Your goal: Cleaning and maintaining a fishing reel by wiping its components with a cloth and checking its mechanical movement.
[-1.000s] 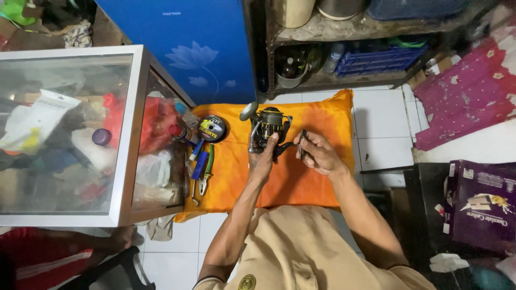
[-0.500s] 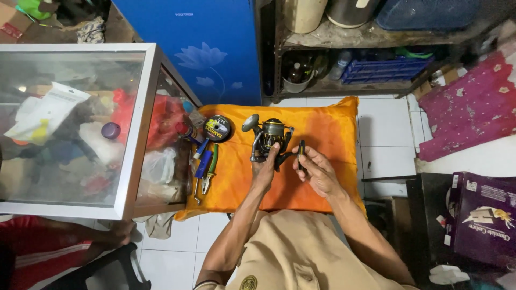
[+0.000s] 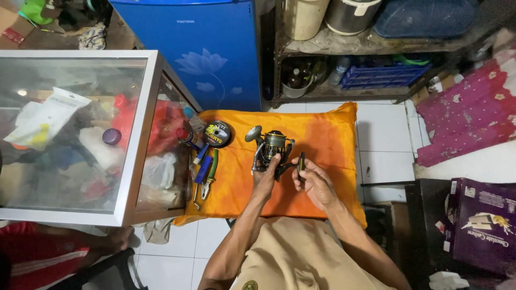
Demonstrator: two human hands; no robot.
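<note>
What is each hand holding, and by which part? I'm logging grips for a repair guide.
The left hand grips the fishing reel by its lower body. The right hand pinches a small dark part near its lower end.

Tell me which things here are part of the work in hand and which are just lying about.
In hand:
- fishing reel, held by the left hand
- small dark part, pinched in the right hand
- orange cushion under the work

Lying about:
- line spool
- pliers
- glass cabinet
- blue fridge
- purple box
</note>
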